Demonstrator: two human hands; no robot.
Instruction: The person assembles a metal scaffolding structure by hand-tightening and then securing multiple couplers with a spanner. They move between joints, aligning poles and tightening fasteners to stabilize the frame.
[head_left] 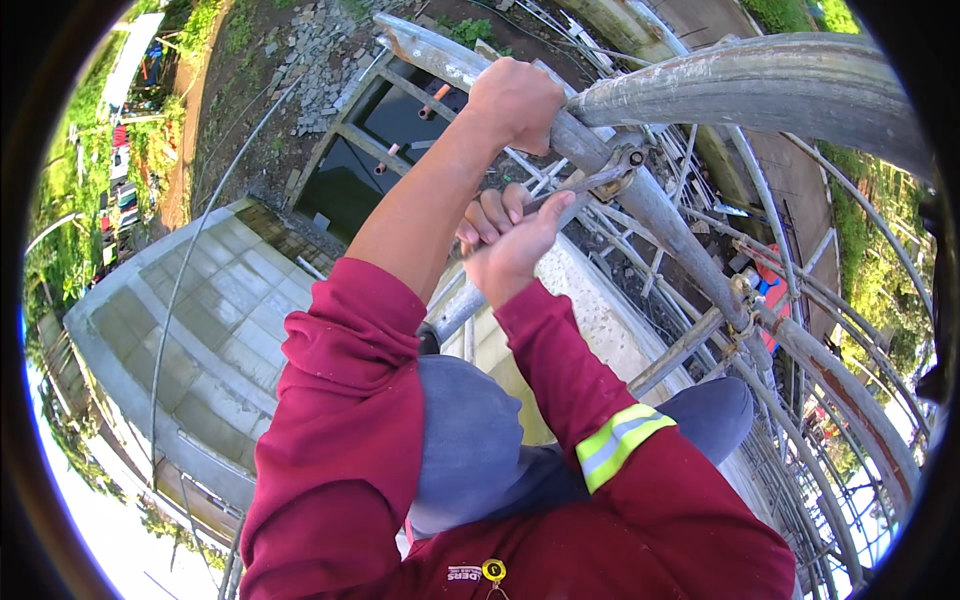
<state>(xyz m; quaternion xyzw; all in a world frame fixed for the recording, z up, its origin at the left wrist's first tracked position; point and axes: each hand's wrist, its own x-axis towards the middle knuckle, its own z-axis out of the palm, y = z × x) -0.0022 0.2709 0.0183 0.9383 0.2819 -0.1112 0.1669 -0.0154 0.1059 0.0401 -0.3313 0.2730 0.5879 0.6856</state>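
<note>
My left hand [515, 100] is closed around a grey scaffold pipe [665, 215] that slants down to the right. Just below it, my right hand [505, 235] grips the handle of a metal wrench [595, 181], thumb stretched along it. The wrench's far end meets the bolt of a scaffold clamp [628, 162], where the slanting pipe meets a thicker upper pipe [750, 88]. Fingers hide part of the handle. Exactly how the wrench sits on the bolt is too small to tell.
I am high on scaffolding, my bent knees [465, 430] below my arms. A second clamp [742, 300] joins pipes at the right. Far below lie a concrete slab roof [190, 330], a dark water-filled pit [350, 195] and rubble [320, 60]. A thin cable [185, 260] hangs at left.
</note>
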